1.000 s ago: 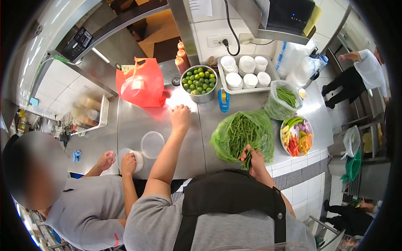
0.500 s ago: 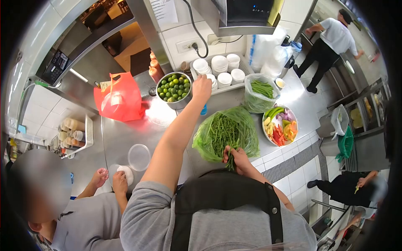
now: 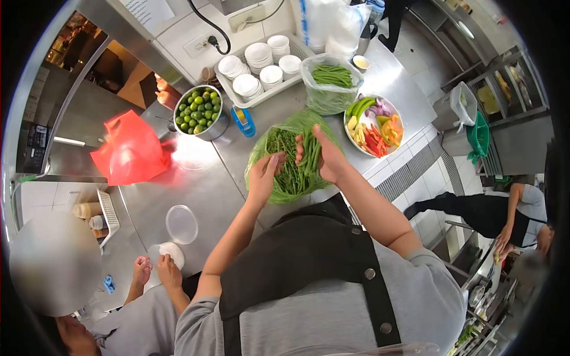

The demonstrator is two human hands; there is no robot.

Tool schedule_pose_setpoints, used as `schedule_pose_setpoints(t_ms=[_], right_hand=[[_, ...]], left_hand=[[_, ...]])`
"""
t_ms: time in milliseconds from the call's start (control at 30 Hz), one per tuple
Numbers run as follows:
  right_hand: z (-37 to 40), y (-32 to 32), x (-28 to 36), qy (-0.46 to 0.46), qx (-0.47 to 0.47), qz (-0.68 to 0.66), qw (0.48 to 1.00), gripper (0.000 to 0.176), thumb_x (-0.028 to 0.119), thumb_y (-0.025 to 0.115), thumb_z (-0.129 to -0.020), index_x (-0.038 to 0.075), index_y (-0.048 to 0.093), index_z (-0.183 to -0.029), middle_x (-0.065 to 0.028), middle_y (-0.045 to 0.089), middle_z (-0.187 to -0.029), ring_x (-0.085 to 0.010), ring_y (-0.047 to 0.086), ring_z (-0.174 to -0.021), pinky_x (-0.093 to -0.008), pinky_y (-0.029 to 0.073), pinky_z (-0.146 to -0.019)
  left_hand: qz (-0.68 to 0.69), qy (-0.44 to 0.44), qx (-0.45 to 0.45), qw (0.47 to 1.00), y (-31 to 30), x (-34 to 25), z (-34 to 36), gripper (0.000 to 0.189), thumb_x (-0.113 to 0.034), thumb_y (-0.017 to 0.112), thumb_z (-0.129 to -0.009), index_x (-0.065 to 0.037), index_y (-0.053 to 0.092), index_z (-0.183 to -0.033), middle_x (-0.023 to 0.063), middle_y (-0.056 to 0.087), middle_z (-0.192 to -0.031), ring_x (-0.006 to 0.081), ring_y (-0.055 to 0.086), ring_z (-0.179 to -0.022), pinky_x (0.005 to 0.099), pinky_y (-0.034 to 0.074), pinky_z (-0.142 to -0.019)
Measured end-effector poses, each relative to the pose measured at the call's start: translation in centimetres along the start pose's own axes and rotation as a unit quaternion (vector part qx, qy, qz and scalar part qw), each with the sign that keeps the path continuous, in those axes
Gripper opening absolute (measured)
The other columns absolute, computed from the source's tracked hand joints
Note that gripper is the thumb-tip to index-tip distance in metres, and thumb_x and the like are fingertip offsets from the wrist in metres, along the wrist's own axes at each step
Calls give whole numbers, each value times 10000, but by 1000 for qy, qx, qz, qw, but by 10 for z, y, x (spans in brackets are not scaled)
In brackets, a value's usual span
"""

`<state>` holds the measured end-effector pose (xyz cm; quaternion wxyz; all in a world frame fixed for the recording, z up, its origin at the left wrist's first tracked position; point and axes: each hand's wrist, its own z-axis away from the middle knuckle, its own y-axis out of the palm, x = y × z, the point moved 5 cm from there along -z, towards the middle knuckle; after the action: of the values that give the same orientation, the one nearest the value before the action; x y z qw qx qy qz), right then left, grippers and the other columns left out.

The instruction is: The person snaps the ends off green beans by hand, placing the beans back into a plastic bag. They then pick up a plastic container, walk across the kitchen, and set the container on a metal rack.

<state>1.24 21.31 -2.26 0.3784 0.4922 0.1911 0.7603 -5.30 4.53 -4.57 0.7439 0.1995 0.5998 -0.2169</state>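
1. Both hands were in the big green bag (image 3: 279, 199) of beans (image 3: 288, 169). It lay open on the worktop (image 3: 196, 184), right in front of the person and close to the front edge.
2. Right hand (image 3: 325, 159) was pinching a small bunch of beans between thumb and fingers, held a bit above the pile.
3. Left hand (image 3: 263, 177) was at the bag's left side with its fingers curled down onto the beans. Honestly couldn't tell if it gripped any or just rested there.
4. Just past the green bag stood a smaller clear bag (image 3: 326, 98), also with beans in it.
5. Right of those two bags was a plate (image 3: 347, 127) of cut veg in mixed colours, near the worktop's right edge.
6. Further back, against the wall, sat a tray (image 3: 267, 98) with stacks of white bowls.
7. Left of the tray was a metal bowl (image 3: 217, 127) full of limes, with a blue thing (image 3: 243, 121) lying between it and the green bag.
8. A red bag (image 3: 127, 151) sat left of the limes, well apart from both hands.
9. Nearer the front left, a clear round lid (image 3: 181, 224) lay flat on the worktop.
10. A co-worker stood at the left, and the co-worker's hands (image 3: 169, 270) were touching a small white tub (image 3: 173, 252) just in front of the lid.
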Motion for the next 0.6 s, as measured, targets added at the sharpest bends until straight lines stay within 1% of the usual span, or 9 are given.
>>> schedule_pose_setpoints(t_ms=[67,100,200,300,367,400,467,500,600], right_hand=[[-5,7,8,-28,27,91,995,299,289,593,-1009,18,572,-1134,-52,591,-840,-169,604,-726,-335,553,-706],[-6,8,10,-19,25,81,996,243,131,650,-962,1,565,-1148,-48,588,-848,-153,603,-720,-319,555,-690],[-10,20,40,-3,35,43,998,235,118,633,-970,-5,555,-1154,-42,585,-843,-152,598,-701,-321,556,-676],[-16,31,117,-154,-27,156,975,163,78,582,-985,15,558,-1134,-40,579,-823,-130,581,-679,-288,518,-677],[-29,28,175,-343,-40,353,870,180,70,581,-966,25,563,-1139,-97,623,-906,-211,634,-777,-333,525,-757],[-34,32,193,-395,-32,478,784,204,62,579,-953,33,564,-1154,-115,633,-942,-250,640,-835,-358,521,-788],[-46,36,218,-467,-18,687,556,257,47,574,-925,51,567,-1182,-151,654,-1013,-329,652,-949,-408,514,-850],[-70,16,218,-399,-28,768,500,340,47,556,-896,90,568,-1233,-170,644,-1110,-417,604,-1080,-474,494,-912],[-110,-23,202,-222,-36,873,433,345,58,525,-927,73,535,-1271,-193,607,-1167,-420,611,-1064,-454,487,-935]], left_hand=[[17,-12,-12,1000,0,17,22,301,-193,519,-1038,27,671,-1177,89,712,-999,123,614,-850,266,492,-771],[26,-16,-17,999,1,22,29,308,-198,512,-1042,32,672,-1172,91,715,-1015,115,614,-856,264,492,-773],[25,-39,9,999,1,28,44,287,-178,539,-1031,40,676,-1157,94,717,-1008,124,630,-858,267,501,-773],[6,14,-4,1000,-5,15,44,254,-146,566,-1017,42,678,-1148,95,721,-1000,126,648,-863,261,511,-775],[-15,22,-18,999,-14,17,36,236,-129,586,-1006,39,681,-1142,94,725,-983,127,656,-861,258,517,-777],[-27,26,-25,999,-16,17,32,228,-121,596,-1000,37,683,-1139,94,727,-974,128,660,-861,256,519,-778],[-37,28,-36,998,-15,12,27,216,-124,610,-992,27,691,-1122,90,730,-959,124,660,-849,255,521,-780],[-43,27,-40,998,-13,11,26,210,-126,617,-988,22,696,-1114,88,731,-952,122,661,-843,254,521,-780],[-35,51,-32,998,1,9,26,183,-125,636,-974,-3,709,-1089,75,733,-952,116,659,-829,255,523,-761]])
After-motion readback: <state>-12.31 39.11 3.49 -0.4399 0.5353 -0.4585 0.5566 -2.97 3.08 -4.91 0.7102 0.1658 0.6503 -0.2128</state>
